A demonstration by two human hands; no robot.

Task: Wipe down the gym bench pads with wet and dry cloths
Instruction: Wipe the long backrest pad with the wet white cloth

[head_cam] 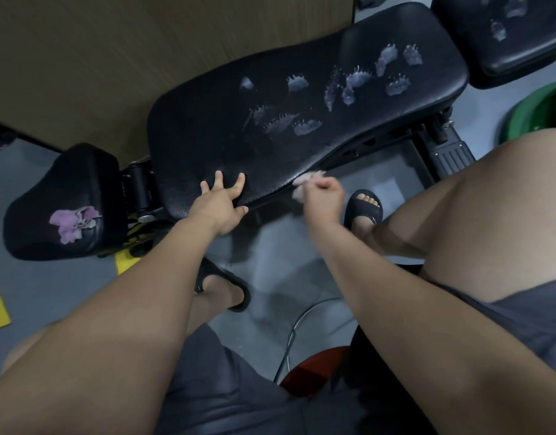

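1. Your left hand (223, 208) lies flat with fingers spread on the near edge of the long black padded vinyl bench pad (207, 130). It holds nothing.
2. Your right hand (323, 199) is curled tight round a crumpled pale pink cloth (311, 176), which touches the same pad's near edge. The shot is blurred there.
3. The crumpled purple cloth (72, 222) lies loose on the small black end pad (50, 189) to the left, well apart from both hands.
4. Risk: the whitish smeared patches (358, 76) sit mid-pad and farther along, away from the pink cloth. If you stay on the edge they likely get missed.
5. Risk: the pink cloth half overhangs the edge. A loose grip could drop it to the grey floor.
6. Risk: a bare palm on the vinyl may leave fresh prints on a wiped area, or slip if the surface is wet.
7. Risk: I can't tell which cloth is wet, so you could swap them by mistake.
8. Counts: 3 black pads, including the far pad (537, 48) at top right. 2 cloths. 2 hands. Roughly a dozen smears on the long pad and a few on the far one. 1 green basin (534, 111), partly seen.
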